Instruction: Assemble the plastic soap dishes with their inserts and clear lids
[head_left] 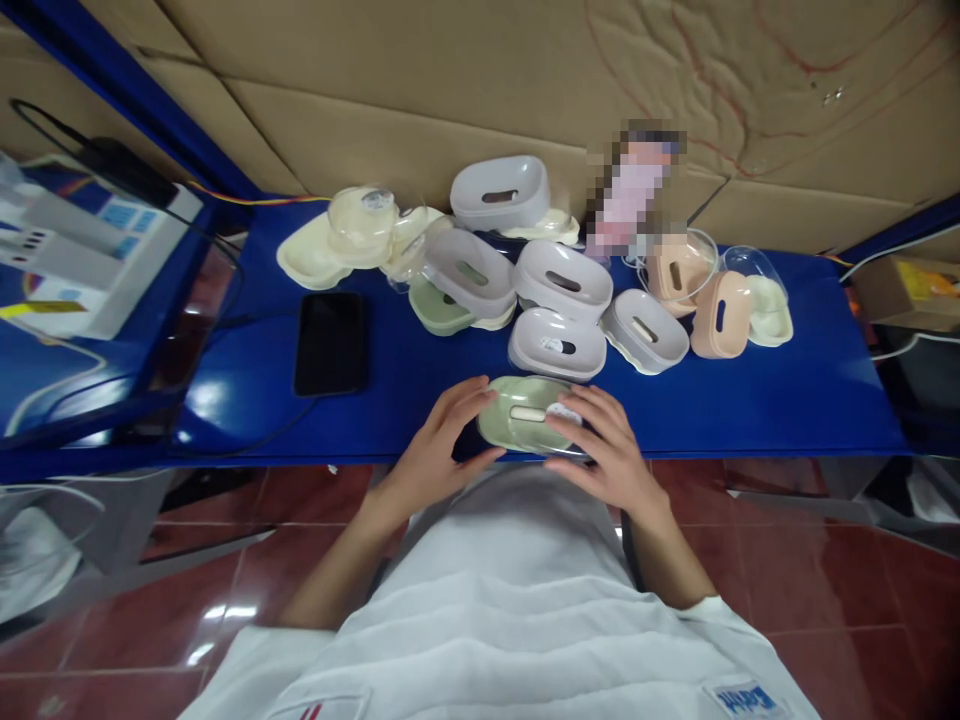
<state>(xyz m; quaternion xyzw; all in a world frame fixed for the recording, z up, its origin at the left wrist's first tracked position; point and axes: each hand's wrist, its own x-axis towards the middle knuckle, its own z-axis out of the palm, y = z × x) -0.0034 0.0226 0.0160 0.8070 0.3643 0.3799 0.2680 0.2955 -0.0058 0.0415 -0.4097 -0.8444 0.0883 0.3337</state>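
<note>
Two hands clasped on one green dish.
From my remote seat I see the left hand [442,440] with thumb and fingers curled round the left end of the green dish [498,422], and the right hand [611,445] closed over its right end. The dish is at the near edge of the blue table [787,410], just in front of a pale grey dish [529,358]; a black device [330,345] lies off to the left.

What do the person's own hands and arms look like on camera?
The left hand and right hand are ungloved, with no rings visible. The forearms are bare, with no watch visible, below white sleeves.
</note>
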